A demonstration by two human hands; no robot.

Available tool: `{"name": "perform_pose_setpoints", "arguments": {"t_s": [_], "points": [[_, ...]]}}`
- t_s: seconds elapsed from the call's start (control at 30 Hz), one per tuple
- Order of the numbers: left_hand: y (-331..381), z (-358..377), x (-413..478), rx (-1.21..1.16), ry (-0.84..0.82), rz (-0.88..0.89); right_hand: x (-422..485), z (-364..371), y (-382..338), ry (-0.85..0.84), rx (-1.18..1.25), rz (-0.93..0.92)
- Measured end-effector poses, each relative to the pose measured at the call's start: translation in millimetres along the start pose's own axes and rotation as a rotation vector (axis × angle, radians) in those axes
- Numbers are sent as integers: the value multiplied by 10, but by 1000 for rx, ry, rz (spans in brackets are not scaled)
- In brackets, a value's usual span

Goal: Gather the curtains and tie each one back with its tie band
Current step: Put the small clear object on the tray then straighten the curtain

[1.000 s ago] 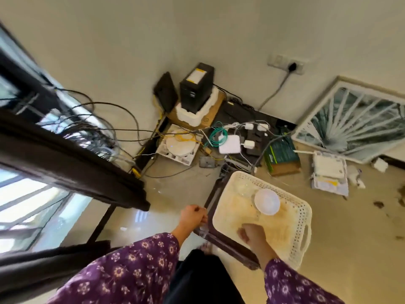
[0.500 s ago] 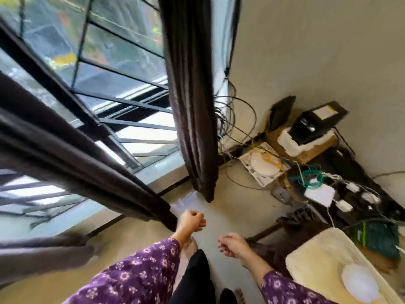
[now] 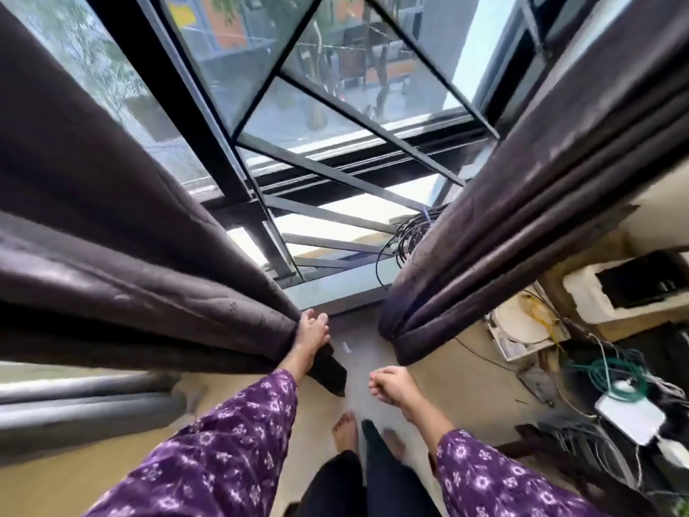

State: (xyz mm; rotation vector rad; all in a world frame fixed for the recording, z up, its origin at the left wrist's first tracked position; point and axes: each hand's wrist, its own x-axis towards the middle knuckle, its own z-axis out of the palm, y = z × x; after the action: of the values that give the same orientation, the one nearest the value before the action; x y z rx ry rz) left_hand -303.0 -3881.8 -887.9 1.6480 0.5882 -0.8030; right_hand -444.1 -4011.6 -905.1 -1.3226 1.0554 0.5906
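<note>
Head view, swung from basket up to window (image 3: 335, 106). Left hand (image 3: 312, 332) now gripping left curtain (image 3: 130, 236) by its edge at 6 o'clock, no longer a free fist: gathering likely begun. Right hand (image 3: 389, 386) loosely curled, empty, at 5 o'clock. Right curtain (image 3: 522, 225) untied at 2 o'clock. Heavy matte dark-purple cloth, deep tubular folds.

Upward, the left curtain (image 3: 130, 255) and right curtain (image 3: 540, 199) leave the view.

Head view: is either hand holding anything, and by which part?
The left hand grips the left curtain at its inner edge, near the bottom hem. The right hand hangs loosely curled and holds nothing.
</note>
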Motion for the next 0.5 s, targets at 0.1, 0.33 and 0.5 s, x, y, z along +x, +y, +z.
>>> {"name": "perform_pose_setpoints", "arguments": {"t_s": [0.1, 0.33, 0.5], "points": [[-23, -15, 344, -54, 88, -40, 311, 59, -180, -6, -34, 22], [-62, 89, 1258, -199, 107, -173, 1253, 227, -527, -62, -108, 24], [-98, 182, 2030, -232, 146, -198, 1927, 283, -725, -69, -114, 18]]}}
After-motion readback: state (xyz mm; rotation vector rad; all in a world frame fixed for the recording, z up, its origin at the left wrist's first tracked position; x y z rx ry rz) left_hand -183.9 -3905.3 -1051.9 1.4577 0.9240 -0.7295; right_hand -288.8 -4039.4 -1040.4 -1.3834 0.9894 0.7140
